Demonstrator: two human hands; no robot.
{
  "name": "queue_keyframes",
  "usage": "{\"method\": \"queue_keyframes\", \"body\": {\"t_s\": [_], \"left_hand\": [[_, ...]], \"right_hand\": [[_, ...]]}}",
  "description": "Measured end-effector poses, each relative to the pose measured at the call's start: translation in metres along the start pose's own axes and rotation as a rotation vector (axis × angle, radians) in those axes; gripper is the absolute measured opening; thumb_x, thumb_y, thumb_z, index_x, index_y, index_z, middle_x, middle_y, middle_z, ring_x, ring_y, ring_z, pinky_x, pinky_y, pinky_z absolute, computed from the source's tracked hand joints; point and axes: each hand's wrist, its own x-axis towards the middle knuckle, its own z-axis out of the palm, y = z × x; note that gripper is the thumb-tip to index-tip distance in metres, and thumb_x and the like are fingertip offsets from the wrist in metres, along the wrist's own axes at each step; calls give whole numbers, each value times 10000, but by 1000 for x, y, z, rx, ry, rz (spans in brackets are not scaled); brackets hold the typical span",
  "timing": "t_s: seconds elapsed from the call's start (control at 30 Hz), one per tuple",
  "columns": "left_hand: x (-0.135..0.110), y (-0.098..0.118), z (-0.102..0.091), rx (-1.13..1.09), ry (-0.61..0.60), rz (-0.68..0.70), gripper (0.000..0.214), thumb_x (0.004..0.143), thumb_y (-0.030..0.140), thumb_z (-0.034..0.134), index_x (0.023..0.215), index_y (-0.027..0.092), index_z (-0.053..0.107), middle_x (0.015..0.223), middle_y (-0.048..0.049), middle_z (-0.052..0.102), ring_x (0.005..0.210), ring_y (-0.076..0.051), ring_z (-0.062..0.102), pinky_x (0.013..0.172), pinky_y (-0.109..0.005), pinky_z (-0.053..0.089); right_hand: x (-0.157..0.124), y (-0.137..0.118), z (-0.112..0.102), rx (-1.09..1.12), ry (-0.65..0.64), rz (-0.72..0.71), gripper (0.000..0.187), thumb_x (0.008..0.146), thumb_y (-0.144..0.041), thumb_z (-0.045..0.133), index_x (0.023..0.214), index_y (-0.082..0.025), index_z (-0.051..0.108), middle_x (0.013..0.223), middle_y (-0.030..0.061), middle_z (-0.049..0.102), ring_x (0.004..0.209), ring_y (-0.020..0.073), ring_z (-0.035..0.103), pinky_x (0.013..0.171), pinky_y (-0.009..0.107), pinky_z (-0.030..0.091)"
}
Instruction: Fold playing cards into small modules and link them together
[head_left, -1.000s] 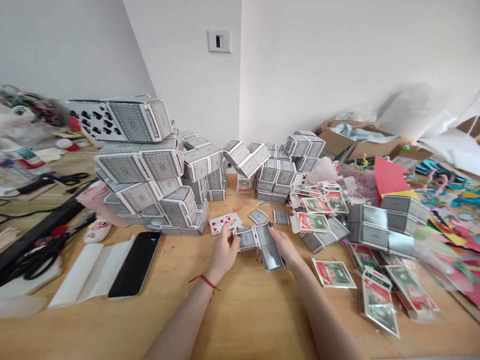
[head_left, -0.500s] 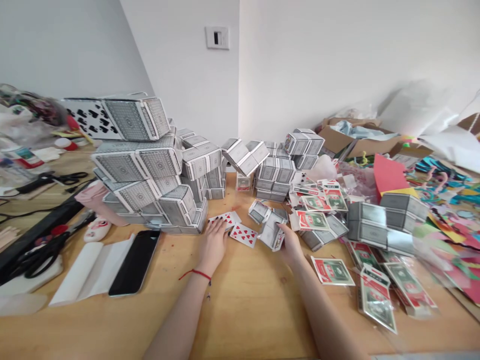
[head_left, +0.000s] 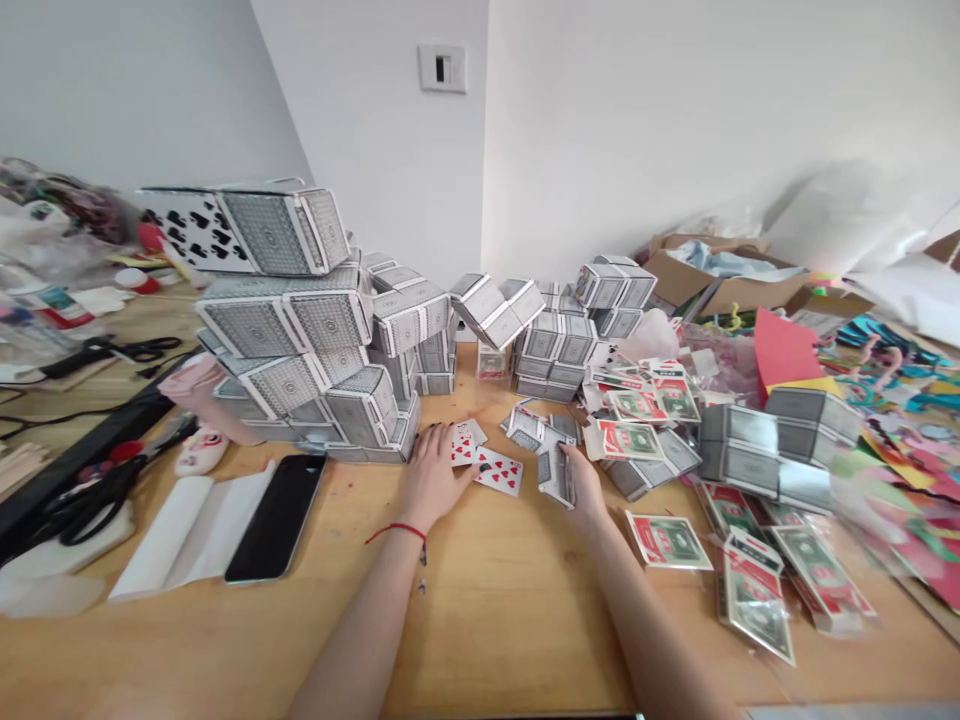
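My left hand (head_left: 436, 475) lies on the table with its fingers spread, its thumb at the edge of a face-up hearts card (head_left: 501, 474). Another hearts card (head_left: 463, 446) lies partly beside its fingers. Between thumb and fingers my right hand (head_left: 585, 485) grips a grey-backed playing card (head_left: 556, 474), which looks folded. Just behind it, more loose grey-backed cards (head_left: 526, 426) rest on the table. To the left of my left hand rises a stacked structure of folded-card blocks (head_left: 322, 318).
More card blocks (head_left: 556, 340) stand at the back. Red-and-green card boxes (head_left: 669, 541) are scattered right, near a grey card-block piece (head_left: 739, 445). A black phone (head_left: 277, 518), white paper roll (head_left: 165, 530) and black scissors (head_left: 97, 490) lie left. A cardboard box (head_left: 720, 280) sits at the back right.
My left hand has shifted slightly, its thumb now reaching the lower hearts card. The card in my right hand has turned and shows its grey back. The view has moved a little.
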Motion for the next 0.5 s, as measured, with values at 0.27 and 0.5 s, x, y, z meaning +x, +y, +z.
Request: {"method": "queue_keyframes", "body": {"t_s": [0.27,0.5], "left_hand": [[-7,19,5,-157,-123,47,595,728,449,494,1239,194,327,1190,-99,389,1141,-242,364,957,-396,292],[-14,37,2,-194,-144,109,481,758,372,484,1186,172,391,1114,-106,435,1081,-237,405,909,-399,334]], "right_hand": [[-4,0,1,49,-28,-2,122,748,-214,446,737,-169,559,497,-10,627,405,151,573,420,254,480],[0,-1,28,-76,-156,-11,112,726,-250,476,773,-182,551,613,5,647,513,157,599,471,256,485]]}}
